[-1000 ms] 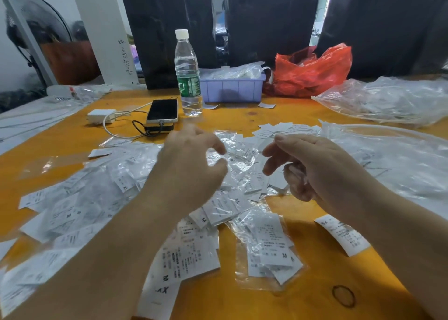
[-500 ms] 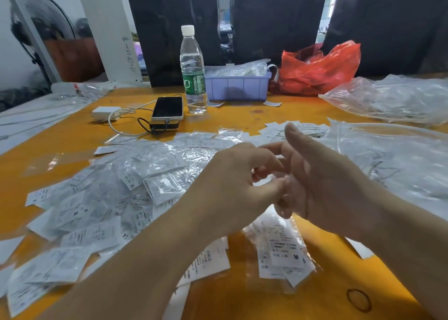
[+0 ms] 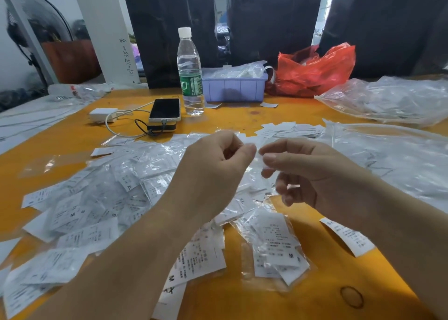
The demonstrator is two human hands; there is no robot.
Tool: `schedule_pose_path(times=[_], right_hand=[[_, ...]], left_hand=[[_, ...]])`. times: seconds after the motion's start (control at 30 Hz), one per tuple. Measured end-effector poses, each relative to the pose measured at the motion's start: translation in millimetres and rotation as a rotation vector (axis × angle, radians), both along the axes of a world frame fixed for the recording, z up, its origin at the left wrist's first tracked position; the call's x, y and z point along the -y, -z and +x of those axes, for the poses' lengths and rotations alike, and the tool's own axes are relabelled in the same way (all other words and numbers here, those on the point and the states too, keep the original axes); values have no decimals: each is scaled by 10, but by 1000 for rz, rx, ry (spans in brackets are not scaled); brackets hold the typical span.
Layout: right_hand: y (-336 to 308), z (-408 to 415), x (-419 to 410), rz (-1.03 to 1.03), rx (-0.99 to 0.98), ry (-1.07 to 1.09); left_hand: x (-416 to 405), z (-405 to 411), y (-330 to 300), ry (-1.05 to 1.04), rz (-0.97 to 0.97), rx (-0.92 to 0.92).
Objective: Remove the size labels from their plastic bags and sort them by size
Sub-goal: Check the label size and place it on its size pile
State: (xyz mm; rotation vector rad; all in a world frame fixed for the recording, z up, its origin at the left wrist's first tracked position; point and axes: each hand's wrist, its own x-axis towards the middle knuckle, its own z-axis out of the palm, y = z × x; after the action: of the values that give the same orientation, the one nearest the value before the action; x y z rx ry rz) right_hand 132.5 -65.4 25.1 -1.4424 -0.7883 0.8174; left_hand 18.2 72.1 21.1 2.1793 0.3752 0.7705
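1. Head view, closest first: a clear bag of labels point(image 3: 276, 249) marked M lies on the orange table point(image 3: 303, 300), with a loose label point(image 3: 349, 239) to its right.
2. Mid-table, both hands are up over the heap of bagged labels point(image 3: 101, 198), blocking its middle. The left hand point(image 3: 213, 174) and right hand point(image 3: 308, 171) each pinch one small plastic bag point(image 3: 258, 159) between them.
3. Half a second ago the hands overlapped lower down; now they're apart and higher.
4. Further back: phone point(image 3: 165, 110), water bottle point(image 3: 190, 74), a purple bin point(image 3: 234, 87) stuffed with clear plastic, a red bag point(image 3: 315, 70), and big clear bags point(image 3: 388, 99) at right.
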Motion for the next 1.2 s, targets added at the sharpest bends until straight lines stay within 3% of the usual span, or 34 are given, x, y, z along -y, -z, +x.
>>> schedule_pose_path(times=[0.23,0.37,0.5,0.6,0.83,1.2], right_hand=[[72,-28,-11,-27,348,68],[98,3,-26,-24,456,104],[108,14,-12,-145,530,113],[153,51,-11,-299,813,220],[236,120,-47,-565,1033,183],[271,113,-100,-385,1205,209]], left_hand=[[-13,18,23,-39,-19,53],[-8,37,33,55,-168,59],[5,44,47,105,-250,82],[-31,34,29,79,-269,116],[-10,51,47,88,-177,65],[3,52,82,94,-107,37]])
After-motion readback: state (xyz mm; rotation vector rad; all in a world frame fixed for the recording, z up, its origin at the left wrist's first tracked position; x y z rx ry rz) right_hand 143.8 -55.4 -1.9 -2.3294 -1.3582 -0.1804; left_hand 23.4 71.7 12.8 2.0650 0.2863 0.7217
